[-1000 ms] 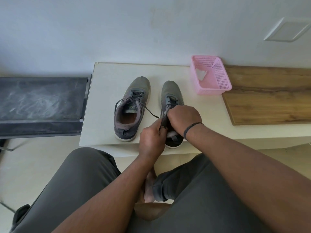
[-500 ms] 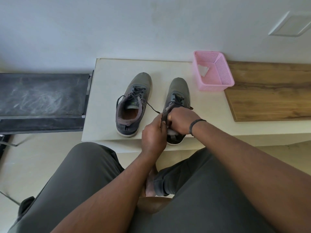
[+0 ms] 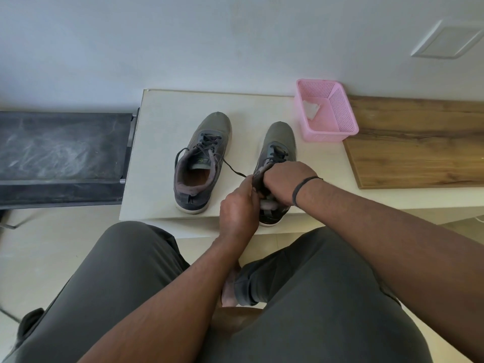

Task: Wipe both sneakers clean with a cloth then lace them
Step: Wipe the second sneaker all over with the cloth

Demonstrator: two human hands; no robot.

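Dark bench sat at far left, apart from the work. On the cream table, the left sneaker stood upright, toe pointing far, collar open, laces loose at the top; one loose lace end trailed right across the table toward the hands. Left hand was curled just beside the right sneaker's near-left side, thumb and fingers pinching what looked like a lace end; exact grip partly hidden. Right sneaker stood near the table's near edge, toe far, heel under the hands. Right hand, with a black band on its wrist, was closed over that shoe's tongue and collar, fingers wrapped around the upper, probably holding a lace too, though I could not tell for sure. Pink basket sat far right of the shoes with a white cloth inside, so wiping looked done; a wooden board lay further right.

Step judged: lacing the right sneaker. To do it well: keep the shoe pinned, pull both ends evenly, snug each crossing from toe upward, avoid snagging the neighbour's stray lace. Left sneaker not yet tied.
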